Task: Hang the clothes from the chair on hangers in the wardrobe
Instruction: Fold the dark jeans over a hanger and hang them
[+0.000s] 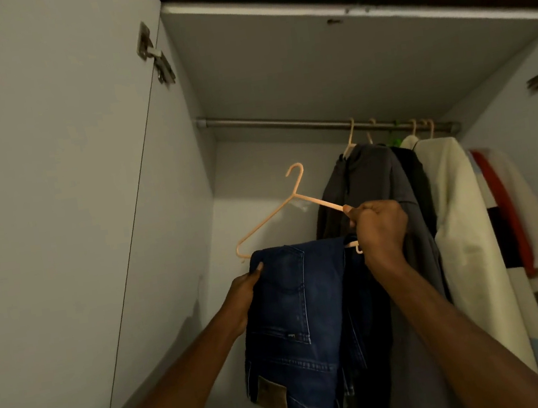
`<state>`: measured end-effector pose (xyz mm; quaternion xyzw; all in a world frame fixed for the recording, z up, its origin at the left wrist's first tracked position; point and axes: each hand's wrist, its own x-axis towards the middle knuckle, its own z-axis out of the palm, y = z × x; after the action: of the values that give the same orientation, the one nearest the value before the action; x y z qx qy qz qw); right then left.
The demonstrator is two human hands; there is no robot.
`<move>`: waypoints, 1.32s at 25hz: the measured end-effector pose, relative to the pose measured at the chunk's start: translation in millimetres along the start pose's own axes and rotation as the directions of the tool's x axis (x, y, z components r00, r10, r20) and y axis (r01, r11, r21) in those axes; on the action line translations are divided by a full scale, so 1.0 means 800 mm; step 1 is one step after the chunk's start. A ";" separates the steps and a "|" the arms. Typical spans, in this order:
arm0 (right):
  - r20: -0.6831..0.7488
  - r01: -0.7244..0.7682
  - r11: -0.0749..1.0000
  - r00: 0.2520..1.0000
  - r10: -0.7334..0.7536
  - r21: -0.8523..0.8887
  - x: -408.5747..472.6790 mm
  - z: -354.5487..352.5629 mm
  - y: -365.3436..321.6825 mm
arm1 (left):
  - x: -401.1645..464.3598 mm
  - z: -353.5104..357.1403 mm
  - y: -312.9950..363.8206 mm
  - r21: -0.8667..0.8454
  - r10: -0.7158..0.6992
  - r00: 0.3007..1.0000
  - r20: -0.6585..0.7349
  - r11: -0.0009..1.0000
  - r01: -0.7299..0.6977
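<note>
So we've got the jeans [289, 308] folded over the bottom bar of the peach hanger [271, 217], and both are up in front of the open wardrobe [345, 65], left of the stuff already hanging. Our right hand [379, 226] is clamped round the right end of the hanger, fingers curled tight on the arm and bar there. Our left hand [244, 293] grips the left edge of the denim just under the bar, thumb on the front of the fabric.

The hook is tipped left and sits well below the rail [284, 124], so the job now looks like lifting and hooking. Tips, as we'd judge it: level the hanger first, because denim is heavy and will slide toward whichever end drops. We'd keep the left hand steadying the fold until the hook is over the rail. The bare stretch of rail to the left of the grey hoodie [372, 189] is the obvious spot, no squeezing between the cream garment [459, 211] and the others on the right. Holding one end makes the hook wobbly, so shifting the grip toward the neck might help
</note>
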<state>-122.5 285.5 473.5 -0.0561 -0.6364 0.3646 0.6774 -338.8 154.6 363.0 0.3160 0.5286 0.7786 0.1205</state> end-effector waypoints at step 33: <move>-0.209 0.107 0.936 0.960 -0.185 -0.336 0.192 0.154 -0.035 | 0.297 0.074 0.132 0.287 0.362 0.930 -0.066 0.900 -0.330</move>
<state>-233.8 303.8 637.6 -0.1615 -0.6041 0.1950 0.7556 -469.8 279.3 559.1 0.3720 0.5715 0.7252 -0.0954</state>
